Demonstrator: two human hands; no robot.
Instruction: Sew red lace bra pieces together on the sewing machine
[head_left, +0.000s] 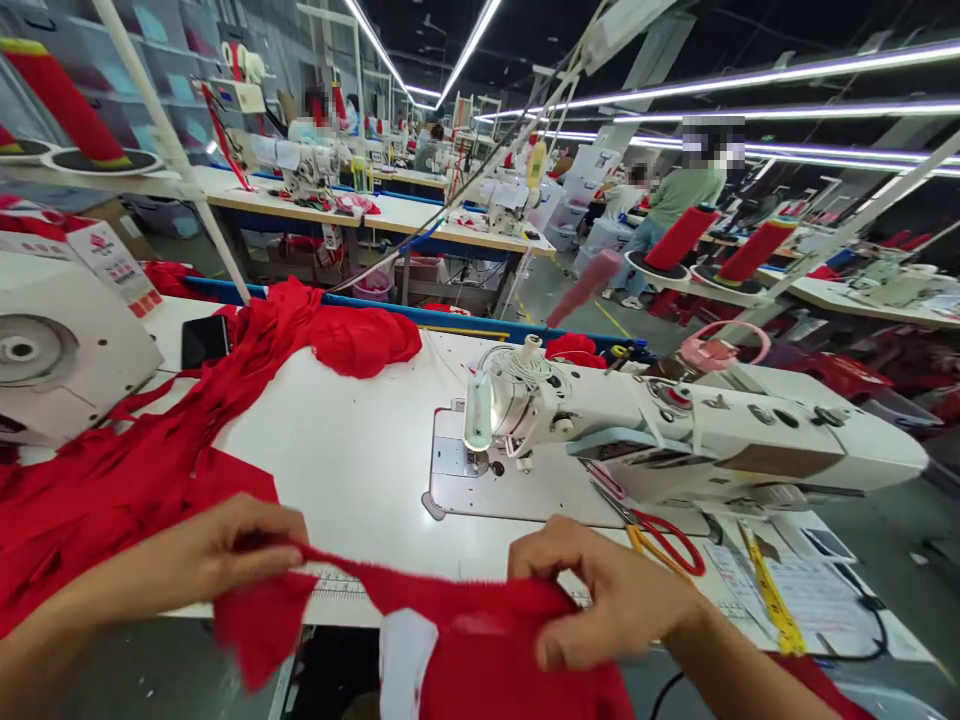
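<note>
A piece of red fabric (495,610) with a white patch (407,660) is stretched between my hands over the table's front edge. My left hand (232,545) pinches its narrow strip, and a loose red flap hangs below those fingers. On the other side my right hand (600,590) grips the wider part, thumb in front and fingers behind the upper edge. Beyond the fabric stands a white sewing machine (600,410), its needle area and metal plate (454,457) facing me. Scissors (660,535) with red and orange handles lie just past my right hand.
A long heap of red fabric (187,430) covers the table's left side, near a dark phone (204,342) and another machine (67,345). At the right lie a yellow tape measure (772,595) and papers (825,600). Red thread cones (682,238) stand behind. Several people work farther back.
</note>
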